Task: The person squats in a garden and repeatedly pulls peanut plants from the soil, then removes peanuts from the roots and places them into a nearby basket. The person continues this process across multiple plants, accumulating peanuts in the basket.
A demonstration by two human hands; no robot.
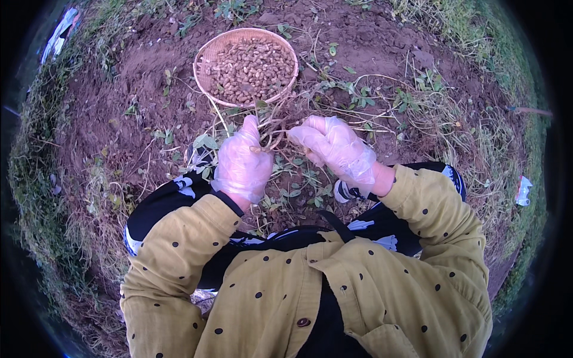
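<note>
1. We look down on one patch of bare brown soil [143, 77], the largest surface in view; grass and dry stalks ring it on the left, right and top edges.
2. We count one uprooted plant [358, 98], a loose tangle of pale stems and small green leaves spread from the centre toward the right, with more leaves lying on the ground under the hands.
3. We count one round woven basket [206, 59] resting on the soil just beyond the hands. It is filled nearly to the rim with small brown pods [250, 68], too many to count.
4. We count two mustard sleeves with dark dots, entering from the lower edge, and two thin clear gloves, one on each hand.
5. The left hand [242, 164] is clenched around a bundle of stems and roots [273, 128], thumb raised toward the basket.
6. The right hand [334, 146] pinches the same bundle from the other side, fingertips closed on it just beside the left thumb.
7. The bundle sits between both hands, above the ground and near the basket's lower rim.
8. We count two pale scraps of litter: one at the upper left edge [59, 33], one at the right edge [523, 191].
9. Open soil lies left of the basket; the stems crowd the right side.
</note>
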